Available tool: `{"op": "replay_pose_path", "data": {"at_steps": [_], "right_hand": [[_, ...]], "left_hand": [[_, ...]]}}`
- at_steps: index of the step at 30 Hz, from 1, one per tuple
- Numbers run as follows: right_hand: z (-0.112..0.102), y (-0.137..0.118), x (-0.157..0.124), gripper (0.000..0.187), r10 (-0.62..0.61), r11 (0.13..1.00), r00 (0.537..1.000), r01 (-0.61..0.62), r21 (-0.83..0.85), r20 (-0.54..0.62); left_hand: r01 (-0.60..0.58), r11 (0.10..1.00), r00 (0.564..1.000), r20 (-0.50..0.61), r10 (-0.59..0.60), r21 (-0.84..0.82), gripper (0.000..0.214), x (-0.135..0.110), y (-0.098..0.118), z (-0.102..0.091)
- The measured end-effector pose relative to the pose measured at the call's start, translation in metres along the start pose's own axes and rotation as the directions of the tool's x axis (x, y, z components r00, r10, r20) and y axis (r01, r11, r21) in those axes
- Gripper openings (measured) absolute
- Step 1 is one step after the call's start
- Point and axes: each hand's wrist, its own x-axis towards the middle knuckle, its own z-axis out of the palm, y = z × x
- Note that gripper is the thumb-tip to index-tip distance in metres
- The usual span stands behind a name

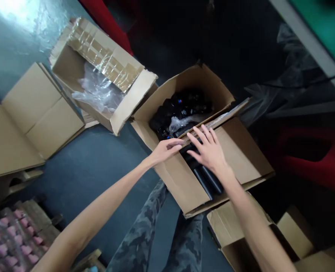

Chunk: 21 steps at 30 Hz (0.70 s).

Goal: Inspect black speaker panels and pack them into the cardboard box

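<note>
An open cardboard box [235,151] sits on the floor in front of me, filled with black tube-shaped items [208,181] and a piece of clear plastic wrap [180,122]. My left hand [164,149] rests on the box's near edge, its fingers curled over something I cannot make out. Beside it, my right hand [208,149] hovers flat over the black items, fingers spread towards a box flap.
A second open box [119,113] with clear plastic and taped flaps lies to the left. Flattened cardboard [28,117] is at far left. A tray of pink items [8,241] sits at bottom left. More boxes [292,234] are at bottom right. My camouflage trousers [147,234] show below.
</note>
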Motion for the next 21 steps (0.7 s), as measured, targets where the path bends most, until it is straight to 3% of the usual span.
{"op": "replay_pose_path", "data": {"at_steps": [1, 3, 8, 10, 13, 15, 17, 19, 21], "right_hand": [[0.003, 0.012, 0.026, 0.046, -0.069, 0.997, 0.994, 0.072, -0.028, 0.087], [0.009, 0.028, 0.053, 0.032, -0.128, 0.989, 0.978, 0.139, -0.056, 0.166], [0.007, 0.029, 0.026, 0.027, -0.104, 0.986, 0.985, 0.121, -0.117, 0.136], [0.003, 0.025, 0.018, 0.028, -0.101, 0.982, 0.983, 0.124, -0.14, 0.156], [0.004, 0.024, 0.03, 0.032, -0.1, 0.974, 0.983, 0.129, -0.184, 0.155], [0.008, 0.024, 0.044, 0.034, -0.085, 0.974, 0.983, 0.116, -0.192, 0.162], [0.012, 0.025, 0.06, 0.035, -0.079, 0.975, 0.979, 0.115, -0.19, 0.186], [0.017, 0.026, 0.077, 0.035, -0.077, 0.973, 0.969, 0.124, -0.194, 0.234], [0.027, 0.029, 0.098, 0.037, -0.039, 0.977, 0.953, 0.1, -0.19, 0.302]], "left_hand": [[0.015, 1.0, 1.0, 0.011, -0.015, -0.007, 0.046, 0.008, -0.011, -0.003], [0.062, 0.998, 0.998, 0.019, -0.063, 0.007, 0.049, 0.027, -0.037, -0.003], [0.162, 0.972, 0.972, 0.142, -0.186, 0.169, 0.05, 0.076, -0.096, 0.024], [0.175, 0.952, 0.95, 0.212, -0.231, 0.252, 0.043, 0.089, -0.11, 0.037], [0.175, 0.92, 0.925, 0.263, -0.276, 0.351, 0.031, 0.102, -0.12, 0.042], [0.164, 0.904, 0.919, 0.272, -0.286, 0.394, 0.029, 0.112, -0.12, 0.031], [0.152, 0.894, 0.923, 0.264, -0.281, 0.421, 0.029, 0.125, -0.116, 0.009], [0.144, 0.889, 0.943, 0.213, -0.257, 0.435, 0.029, 0.14, -0.111, -0.023], [0.15, 0.884, 0.973, 0.092, -0.212, 0.443, 0.03, 0.15, -0.106, -0.062]]}}
